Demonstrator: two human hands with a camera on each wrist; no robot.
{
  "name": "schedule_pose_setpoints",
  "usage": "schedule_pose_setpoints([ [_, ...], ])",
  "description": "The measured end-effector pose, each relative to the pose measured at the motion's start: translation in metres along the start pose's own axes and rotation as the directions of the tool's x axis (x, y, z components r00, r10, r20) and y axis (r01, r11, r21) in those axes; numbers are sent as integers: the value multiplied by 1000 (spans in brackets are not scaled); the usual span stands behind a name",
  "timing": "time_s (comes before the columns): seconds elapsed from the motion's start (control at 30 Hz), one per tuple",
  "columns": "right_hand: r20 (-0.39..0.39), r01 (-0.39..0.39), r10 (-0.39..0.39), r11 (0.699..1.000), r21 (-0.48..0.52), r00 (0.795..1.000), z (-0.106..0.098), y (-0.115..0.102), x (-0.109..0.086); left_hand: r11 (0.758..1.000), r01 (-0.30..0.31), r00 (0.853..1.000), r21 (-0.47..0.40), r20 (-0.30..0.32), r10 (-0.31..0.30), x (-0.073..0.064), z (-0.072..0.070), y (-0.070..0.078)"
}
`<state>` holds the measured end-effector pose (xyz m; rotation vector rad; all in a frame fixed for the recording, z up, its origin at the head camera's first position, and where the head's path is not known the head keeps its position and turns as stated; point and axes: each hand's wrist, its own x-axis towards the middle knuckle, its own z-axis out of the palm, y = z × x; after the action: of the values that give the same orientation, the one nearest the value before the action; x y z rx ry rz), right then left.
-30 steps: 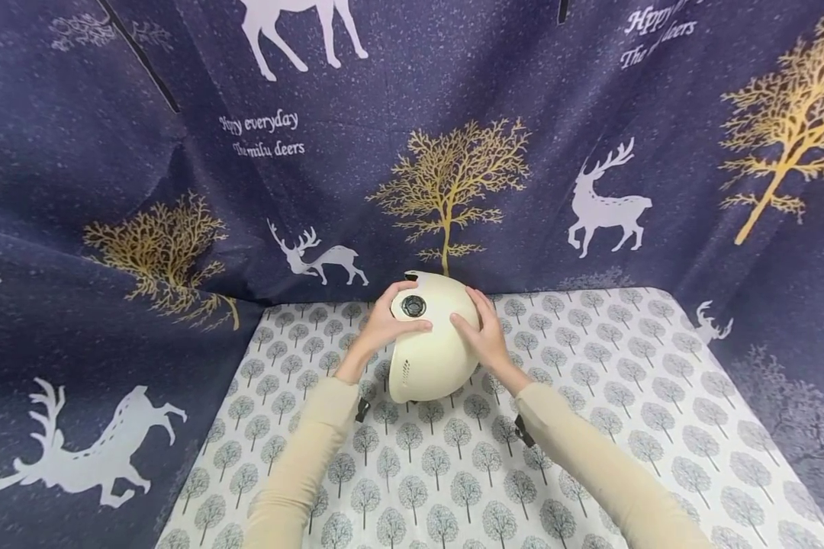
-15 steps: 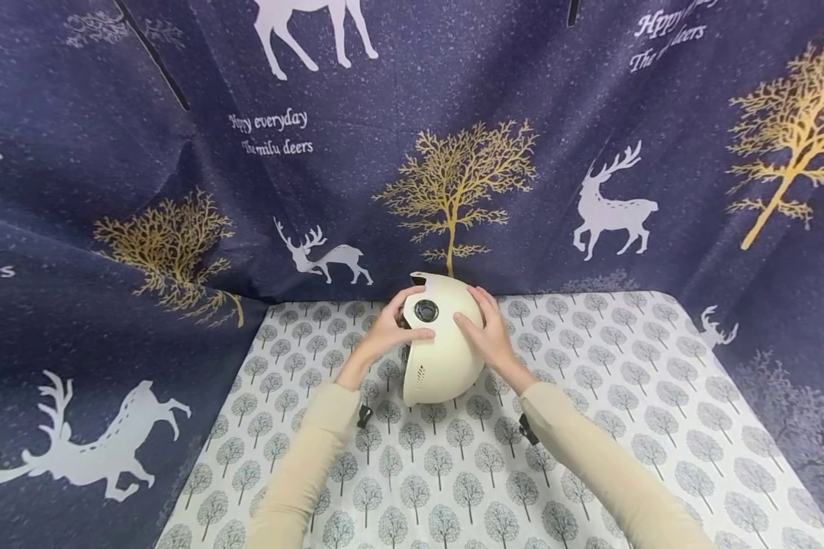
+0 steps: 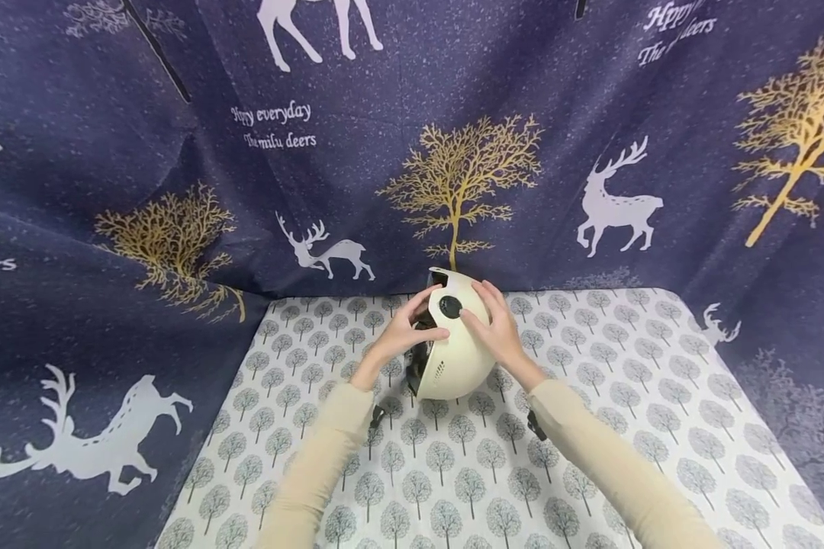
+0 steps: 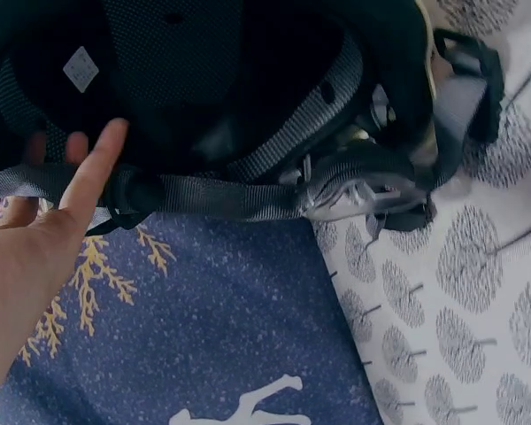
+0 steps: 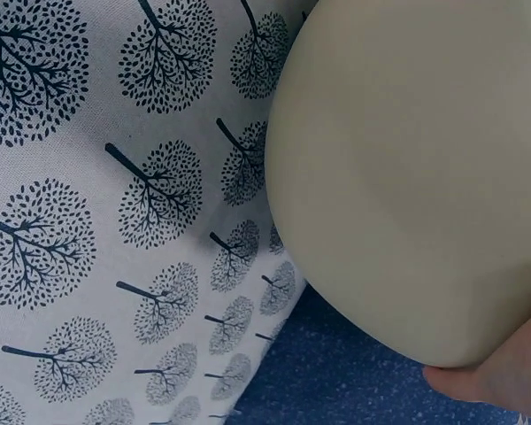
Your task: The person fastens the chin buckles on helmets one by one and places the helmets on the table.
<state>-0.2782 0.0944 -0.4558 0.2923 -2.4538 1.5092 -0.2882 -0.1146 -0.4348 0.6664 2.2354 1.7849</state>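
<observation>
A cream helmet (image 3: 458,370) with a round black disc (image 3: 449,307) on its side lies tipped over at the back of the table, its opening facing left. My left hand (image 3: 403,333) holds it at the opening's edge, thumb and fingers apart around the rim. In the left wrist view, fingers of that hand (image 4: 44,248) overlap the dark lining (image 4: 173,97) and the black chin strap (image 4: 239,199) with its buckle. My right hand (image 3: 497,326) grips the rounded shell from the right, thumb beside the disc; in the right wrist view, its thumb (image 5: 478,381) presses the smooth shell.
The table is covered by a white cloth (image 3: 446,488) printed with grey trees. Right behind the helmet hangs a dark blue curtain (image 3: 357,183) with deer and golden trees, which also closes off the left and right sides.
The helmet has turned and shifted to the right, so more of its dark inside shows on the left. Both hands have moved along with it, the right thumb now beside the disc.
</observation>
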Motion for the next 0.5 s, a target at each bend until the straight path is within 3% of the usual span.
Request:
schedule_pose_setpoints([
  [0.1, -4, 48, -48, 999, -19, 999, 0, 1, 1, 1000, 2, 1000, -2, -3, -2, 1, 5, -2],
  [0.27, -7, 123, -124, 990, -67, 992, 2, 5, 0, 998, 18, 999, -64, 30, -16, -9, 10, 17],
  [0.33, -8, 125, -126, 989, -77, 992, 2, 6, 0, 996, 23, 999, -84, 40, -19, -12, 11, 24],
  [0.5, 7, 77, -77, 996, -41, 997, 3, 3, -3, 996, 44, 998, -82, 47, -40, -12, 7, 20],
])
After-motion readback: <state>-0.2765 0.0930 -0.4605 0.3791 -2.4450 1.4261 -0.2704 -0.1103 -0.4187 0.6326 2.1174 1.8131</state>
